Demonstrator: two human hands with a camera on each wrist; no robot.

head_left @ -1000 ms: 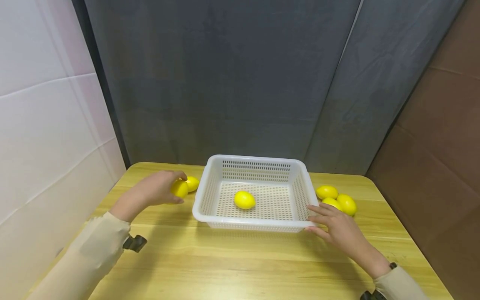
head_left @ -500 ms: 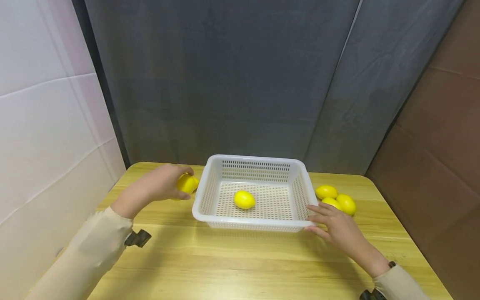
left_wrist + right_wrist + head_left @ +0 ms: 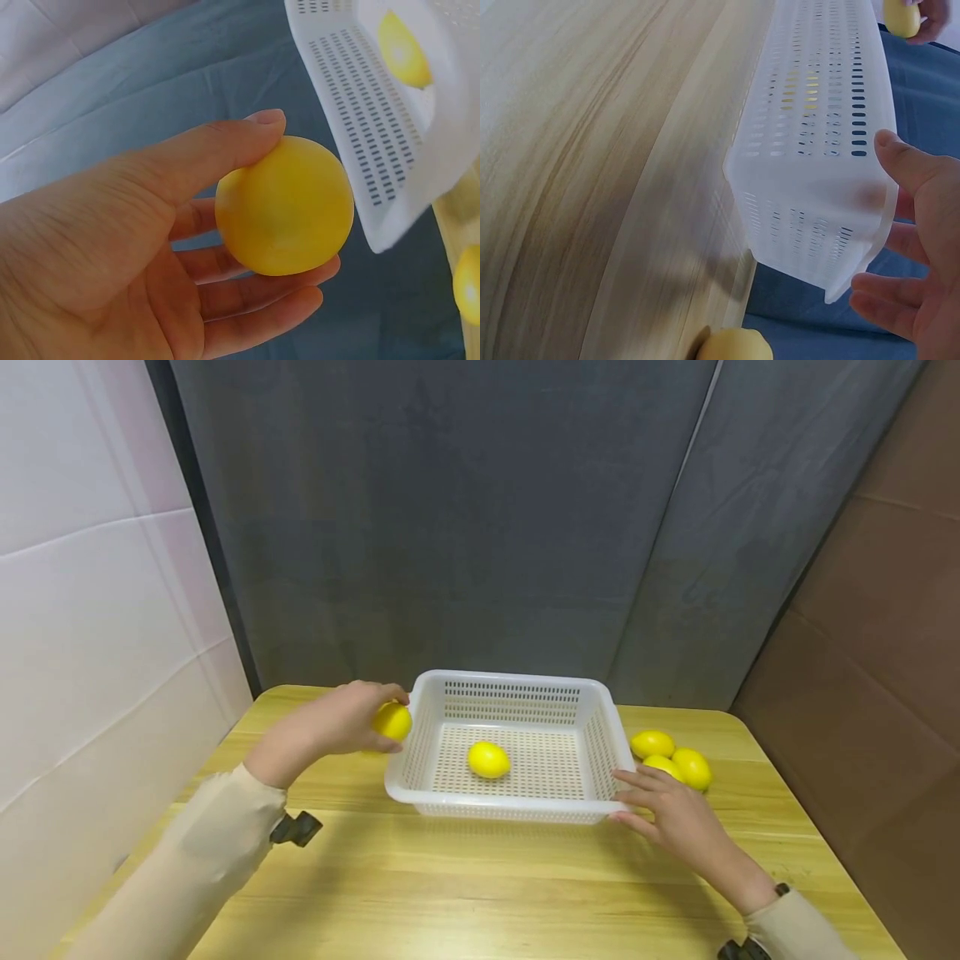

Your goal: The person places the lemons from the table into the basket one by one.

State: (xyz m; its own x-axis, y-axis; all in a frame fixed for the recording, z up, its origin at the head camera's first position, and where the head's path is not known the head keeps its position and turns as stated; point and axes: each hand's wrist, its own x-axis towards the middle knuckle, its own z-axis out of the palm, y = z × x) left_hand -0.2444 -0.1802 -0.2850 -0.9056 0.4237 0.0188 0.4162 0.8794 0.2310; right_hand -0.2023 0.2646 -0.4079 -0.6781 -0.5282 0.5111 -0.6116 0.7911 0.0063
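Observation:
My left hand (image 3: pixel 341 722) holds a yellow lemon (image 3: pixel 289 206) between thumb and fingers, at the basket's left rim in the head view. One lemon (image 3: pixel 489 760) lies inside the white perforated plastic basket (image 3: pixel 510 808). Straight, slightly spread fingers of my right hand (image 3: pixel 678 818) rest at the basket's right front corner. The right wrist view has that thumb (image 3: pixel 904 161) against the rim and the other fingers near the end wall. Another lemon (image 3: pixel 469 285) sits on the table near the basket in the left wrist view; my left hand hides it in the head view.
Three lemons (image 3: pixel 692 768) sit together on the wooden table (image 3: pixel 465 893), right of the basket. Grey fabric (image 3: pixel 465 527) hangs behind the table, with a white panel (image 3: pixel 97 610) at left and a brown one (image 3: pixel 877 668) at right.
My left hand has moved right and slightly farther away with its lemon, from beside another lemon to the basket's left rim. The right hand and basket stay put.

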